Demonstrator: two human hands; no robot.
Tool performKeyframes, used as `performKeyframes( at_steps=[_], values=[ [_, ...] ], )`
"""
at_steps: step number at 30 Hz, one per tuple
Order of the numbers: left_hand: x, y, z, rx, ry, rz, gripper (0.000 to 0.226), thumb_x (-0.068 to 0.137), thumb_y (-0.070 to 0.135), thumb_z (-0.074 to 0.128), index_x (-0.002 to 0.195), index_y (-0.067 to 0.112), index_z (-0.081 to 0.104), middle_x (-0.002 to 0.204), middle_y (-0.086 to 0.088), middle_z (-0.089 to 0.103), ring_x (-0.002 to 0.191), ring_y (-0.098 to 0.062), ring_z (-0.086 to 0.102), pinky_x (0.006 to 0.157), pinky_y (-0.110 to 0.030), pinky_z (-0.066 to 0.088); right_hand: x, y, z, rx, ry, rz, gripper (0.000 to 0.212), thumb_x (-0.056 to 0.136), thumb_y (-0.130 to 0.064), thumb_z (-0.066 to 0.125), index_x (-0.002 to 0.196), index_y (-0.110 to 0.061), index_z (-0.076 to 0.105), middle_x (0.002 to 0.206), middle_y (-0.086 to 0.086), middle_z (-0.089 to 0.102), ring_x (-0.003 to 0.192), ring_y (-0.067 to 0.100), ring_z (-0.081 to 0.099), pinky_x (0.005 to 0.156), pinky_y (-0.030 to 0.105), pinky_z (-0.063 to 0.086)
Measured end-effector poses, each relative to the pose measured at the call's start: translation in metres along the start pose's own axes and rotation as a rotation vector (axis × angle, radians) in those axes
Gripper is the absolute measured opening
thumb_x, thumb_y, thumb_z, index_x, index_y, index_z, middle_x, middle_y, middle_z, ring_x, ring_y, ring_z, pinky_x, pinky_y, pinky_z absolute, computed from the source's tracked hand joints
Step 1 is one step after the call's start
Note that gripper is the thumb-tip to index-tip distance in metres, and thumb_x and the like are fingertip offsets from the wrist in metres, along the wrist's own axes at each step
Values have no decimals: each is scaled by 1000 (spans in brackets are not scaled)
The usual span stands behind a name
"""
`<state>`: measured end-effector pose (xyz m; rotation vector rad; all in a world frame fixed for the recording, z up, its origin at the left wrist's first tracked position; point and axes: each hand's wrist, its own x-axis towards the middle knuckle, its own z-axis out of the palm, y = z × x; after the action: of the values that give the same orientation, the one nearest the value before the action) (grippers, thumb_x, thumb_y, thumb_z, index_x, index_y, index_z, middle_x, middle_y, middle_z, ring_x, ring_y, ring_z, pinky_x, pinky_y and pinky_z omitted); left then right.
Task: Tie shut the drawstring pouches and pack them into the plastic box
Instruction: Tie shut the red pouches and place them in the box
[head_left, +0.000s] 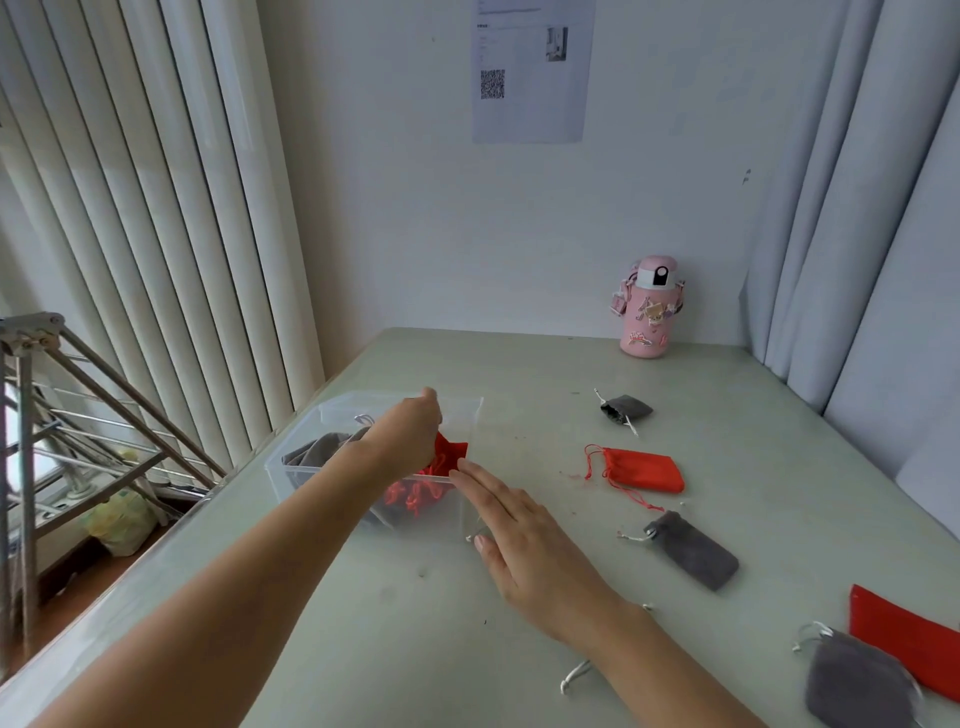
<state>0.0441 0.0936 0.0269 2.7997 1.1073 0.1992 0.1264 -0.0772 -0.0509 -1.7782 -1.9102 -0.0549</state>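
Packing is the step we judge to be in hand. Our left hand (408, 431) reaches down into the clear plastic box (467, 415), its fingers curled over a red drawstring pouch (451, 451), though the fingertips are hidden behind the hand. Our right hand (524, 530) lies flat, fingers straight and together, touching the box's near right corner. That hand should steady the light box while we set the pouch down beside the packed grey pouches (314, 452) and packed red pouches (410, 496), tucking its cords below the rim before letting go.

On the bench (519, 374) to the right wait a small grey pouch (626, 409), a loose red pouch (644, 470) with trailing cords, and a long grey pouch (696, 553) near our right hand. At the right edge a flat red pouch (904, 629) is partly overlapped by another grey pouch (862, 686). A pink bottle (649, 312) stands at the back, well apart. Nothing blocks the box's mouth, but trailing cords could snag as we reach across.
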Motion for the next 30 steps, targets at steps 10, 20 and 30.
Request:
performKeyframes(
  at_steps=[10, 20, 30],
  values=[
    [-6, 7, -11, 197, -257, 309, 15, 94, 24, 49, 93, 17, 62, 85, 1, 54, 76, -8, 39, 63, -14, 30, -2, -2, -1, 29, -10, -4, 64, 100, -21, 37, 152, -36, 2, 156, -27, -6, 135, 9, 30, 111, 32, 31],
    [4, 28, -7, 397, -407, 153, 32, 91, 4, 41, 58, 9, 42, 60, -2, 39, 54, -16, 32, 50, -23, 29, -4, -3, -6, 26, -31, 5, 63, 100, -20, 37, 151, -34, 4, 158, -23, -3, 129, 16, 35, 109, 36, 33],
    [3, 54, -36, -92, 119, 145, 17, 89, 18, 60, 97, 6, 66, 90, -1, 62, 74, -13, 52, 65, -20, 37, -16, 30, -35, 7, 233, 184, 50, 76, -14, 31, 112, -10, 65, 117, 4, 62, 108, 23, 56, 98, 36, 45]
  ],
)
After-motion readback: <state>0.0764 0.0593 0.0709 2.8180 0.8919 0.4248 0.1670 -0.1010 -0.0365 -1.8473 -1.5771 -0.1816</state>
